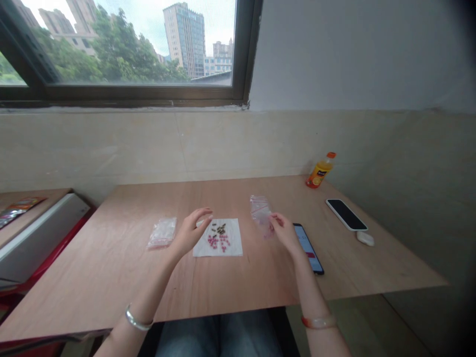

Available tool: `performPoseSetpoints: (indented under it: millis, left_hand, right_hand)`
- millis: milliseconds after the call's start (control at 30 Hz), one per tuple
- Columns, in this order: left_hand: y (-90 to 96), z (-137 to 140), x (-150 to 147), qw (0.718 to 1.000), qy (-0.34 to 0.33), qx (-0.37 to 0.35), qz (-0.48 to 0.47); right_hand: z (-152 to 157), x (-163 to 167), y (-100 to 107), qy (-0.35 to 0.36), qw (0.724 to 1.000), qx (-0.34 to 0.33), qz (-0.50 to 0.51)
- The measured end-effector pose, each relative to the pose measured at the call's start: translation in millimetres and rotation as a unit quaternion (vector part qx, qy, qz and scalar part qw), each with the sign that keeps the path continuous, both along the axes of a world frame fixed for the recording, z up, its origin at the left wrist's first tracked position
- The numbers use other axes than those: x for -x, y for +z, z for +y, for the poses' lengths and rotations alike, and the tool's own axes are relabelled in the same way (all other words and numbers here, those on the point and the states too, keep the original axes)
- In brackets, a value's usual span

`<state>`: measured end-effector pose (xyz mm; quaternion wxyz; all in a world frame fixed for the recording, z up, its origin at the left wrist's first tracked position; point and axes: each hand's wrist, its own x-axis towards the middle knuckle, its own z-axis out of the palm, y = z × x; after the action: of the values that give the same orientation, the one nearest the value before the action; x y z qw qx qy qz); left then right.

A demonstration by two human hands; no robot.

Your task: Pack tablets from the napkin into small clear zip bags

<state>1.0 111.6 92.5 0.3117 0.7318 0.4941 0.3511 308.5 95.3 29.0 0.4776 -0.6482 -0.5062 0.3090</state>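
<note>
My left hand (191,230) hovers by the left edge of a white paper sheet (236,248), thumb and fingers apart with nothing between them. Several small pink pieces (223,242) and dark green-brown pieces (220,229) lie on that sheet, too small to name surely. To the right, the fingers of my right hand (282,230) pinch the edge of a clear zip bag (259,208). A few pinkish specks show at the bag's lower end; whether they are inside it I cannot tell. Left of my left hand lies a stack of clear zip bags (162,232).
A phone with a lit screen (308,248) lies beside my right wrist. Farther right are a white-edged phone (346,214), a white earbud case (365,238) and an orange drink bottle (320,171) near the wall. The wooden table (126,277) ends close to my lap.
</note>
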Motion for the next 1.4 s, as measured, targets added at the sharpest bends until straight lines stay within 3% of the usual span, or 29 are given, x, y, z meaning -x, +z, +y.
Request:
performPoseSetpoints:
  millis: [67,167,300,433,600,900,1133,1300,1400]
  left_hand:
    - [9.5,-11,-9,0.996,-0.052,0.074,-0.013]
    - [16.7,-25,-22,0.973,-0.155,0.168,-0.03]
    - [11.2,-35,-32,0.953,-0.175,0.231,-0.084]
    - [2.9,-39,-30,0.925,-0.179,0.285,-0.175]
    - [3.9,-42,-26,0.906,-0.216,0.31,-0.189]
    - [13.3,-47,-25,0.892,-0.206,0.344,-0.207]
    - [15.6,-48,-24,0.898,-0.238,0.336,-0.156]
    - [18.3,-49,-20,0.884,-0.224,0.352,-0.209]
    - [17.5,-51,-20,0.877,-0.215,0.346,-0.255]
  right_hand:
    - [-12,14,18,0.085,0.995,0.036,0.047]
    - [-30,40,42,0.203,0.976,0.034,0.068]
    - [-46,64,54,0.281,0.953,0.052,0.1]
    - [-50,69,51,0.291,0.945,0.062,0.132]
    - [-51,70,50,0.294,0.942,0.068,0.145]
    - [-58,77,55,0.272,0.946,0.062,0.168]
    - [-61,78,56,0.275,0.941,0.082,0.181]
    - [-61,82,60,0.285,0.937,0.081,0.185]
    - [-65,85,63,0.21,0.964,0.053,0.155]
